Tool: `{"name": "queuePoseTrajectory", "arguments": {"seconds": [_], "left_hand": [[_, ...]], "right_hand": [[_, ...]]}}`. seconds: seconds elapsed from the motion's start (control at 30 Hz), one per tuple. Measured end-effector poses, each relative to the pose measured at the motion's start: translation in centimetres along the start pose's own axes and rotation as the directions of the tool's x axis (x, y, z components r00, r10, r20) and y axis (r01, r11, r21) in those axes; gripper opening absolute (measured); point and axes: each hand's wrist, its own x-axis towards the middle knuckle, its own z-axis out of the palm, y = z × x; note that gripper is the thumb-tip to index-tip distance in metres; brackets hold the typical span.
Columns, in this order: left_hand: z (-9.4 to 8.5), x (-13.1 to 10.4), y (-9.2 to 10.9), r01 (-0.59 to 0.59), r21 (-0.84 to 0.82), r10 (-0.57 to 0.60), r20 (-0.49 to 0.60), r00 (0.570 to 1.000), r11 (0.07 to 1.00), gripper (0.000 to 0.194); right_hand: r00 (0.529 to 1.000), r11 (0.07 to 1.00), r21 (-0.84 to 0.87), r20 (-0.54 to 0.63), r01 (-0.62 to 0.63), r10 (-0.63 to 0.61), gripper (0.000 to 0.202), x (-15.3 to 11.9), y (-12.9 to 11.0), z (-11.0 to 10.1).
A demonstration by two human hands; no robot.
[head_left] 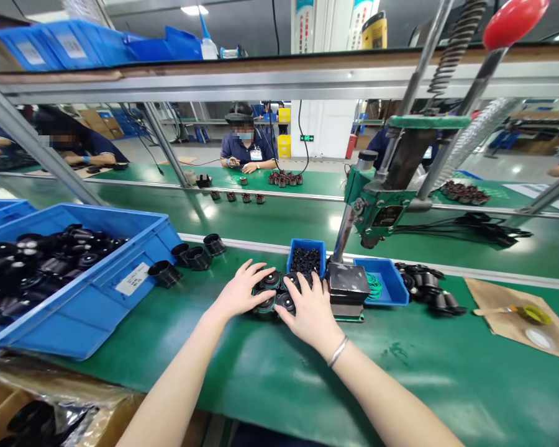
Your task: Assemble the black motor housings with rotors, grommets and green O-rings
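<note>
A small cluster of black round parts (271, 280), some with green rings, stands on the green bench between my hands. My left hand (242, 290) rests along the cluster's left side, its fingers spread over the edge parts. From the right, my right hand (313, 313) reaches over the cluster with fingers apart, touching the parts there. A metal bangle (338, 351) circles my right wrist. My fingers hide some of the parts. Just behind them sits a small blue bin (306, 244) of little black pieces.
At right stands a hand press (384, 211) with a black base block (348, 280). Beside it are a blue bin (391, 279) with green rings, black parts (428, 288) and a brush (507, 310) on cardboard. A blue crate (116, 310) and black cylinders (198, 257) are left.
</note>
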Motion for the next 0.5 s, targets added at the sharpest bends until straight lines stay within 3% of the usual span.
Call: {"name": "queuePoseTrajectory", "arguments": {"seconds": [0.27,0.5], "left_hand": [[-0.2,-1.3,0.9,-0.01,0.057,0.011,-0.021,1.0,0.998,0.052],[0.5,-2.0,0.5,-0.001,0.1,0.005,-0.04,0.999,0.995,0.053]], "right_hand": [[0.998,1.0,-0.007,0.06,-0.026,0.027,0.061,-0.4,-0.7,-1.1],[0.983,0.997,0.068,0.183,-0.025,0.012,0.071,0.1,-0.5,-2.2]]}}
